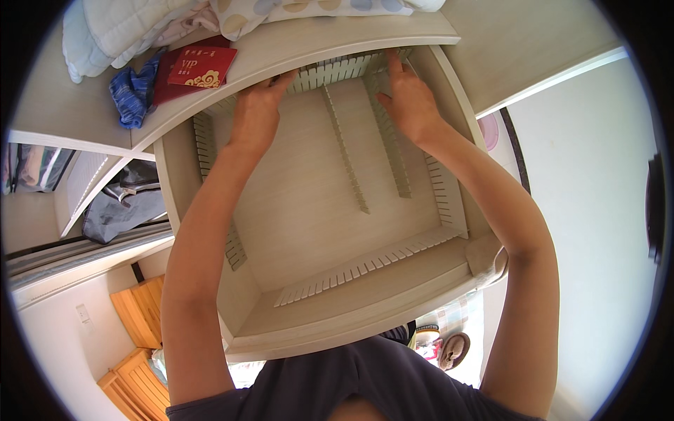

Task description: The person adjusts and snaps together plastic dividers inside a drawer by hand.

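A pulled-out, pale wood drawer (288, 189) lies in front of me, fitted with slotted plastic divider strips. One divider strip (337, 67) runs along the back wall, partly under the shelf edge. My left hand (258, 112) reaches to its left end, fingers bent and closed at it, their tips partly hidden. At the back right corner, my right hand (409, 98) touches the strips with its index finger stretched out and thumb apart. Two long dividers (344, 151) run from the back toward the middle. Along the front lies another slotted strip (365, 266).
Above the drawer is a shelf (309, 42) with folded bedding (309, 10), a red card (202, 67) and a blue cloth (132, 91). Left of the drawer, a compartment holds grey bags (123, 210). Below are a wooden chair (140, 309) and a brown slipper (455, 351).
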Tool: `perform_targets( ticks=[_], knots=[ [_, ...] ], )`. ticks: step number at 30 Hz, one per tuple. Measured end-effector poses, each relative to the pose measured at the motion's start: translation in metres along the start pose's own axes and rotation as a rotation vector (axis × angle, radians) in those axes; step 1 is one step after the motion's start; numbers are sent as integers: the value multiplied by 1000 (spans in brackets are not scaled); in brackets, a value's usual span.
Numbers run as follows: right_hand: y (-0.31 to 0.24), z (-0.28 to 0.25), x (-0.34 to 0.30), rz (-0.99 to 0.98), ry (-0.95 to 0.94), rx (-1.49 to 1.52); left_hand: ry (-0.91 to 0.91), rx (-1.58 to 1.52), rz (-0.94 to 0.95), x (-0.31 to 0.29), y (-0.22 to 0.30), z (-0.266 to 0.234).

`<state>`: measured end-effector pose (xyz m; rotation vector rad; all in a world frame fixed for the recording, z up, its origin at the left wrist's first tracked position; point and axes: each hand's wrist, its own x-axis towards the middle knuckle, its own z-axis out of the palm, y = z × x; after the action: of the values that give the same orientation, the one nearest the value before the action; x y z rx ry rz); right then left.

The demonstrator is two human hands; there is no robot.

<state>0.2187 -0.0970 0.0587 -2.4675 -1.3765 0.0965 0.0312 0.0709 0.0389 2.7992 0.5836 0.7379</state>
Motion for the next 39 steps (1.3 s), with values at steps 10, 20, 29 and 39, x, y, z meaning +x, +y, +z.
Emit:
perform_targets(
  ticks=[10,20,29,39],
  knots=[
    [0,1,2,26,-74,-47,40,13,56,-2,-4,10],
    [6,3,2,-4,-63,-112,12,-1,42,-2,-4,13],
    [7,4,6,15,-102,-134,53,-20,91,-2,-10,18],
    [36,4,38,-388,247,-524,-8,56,111,0,-2,15]
  ],
)
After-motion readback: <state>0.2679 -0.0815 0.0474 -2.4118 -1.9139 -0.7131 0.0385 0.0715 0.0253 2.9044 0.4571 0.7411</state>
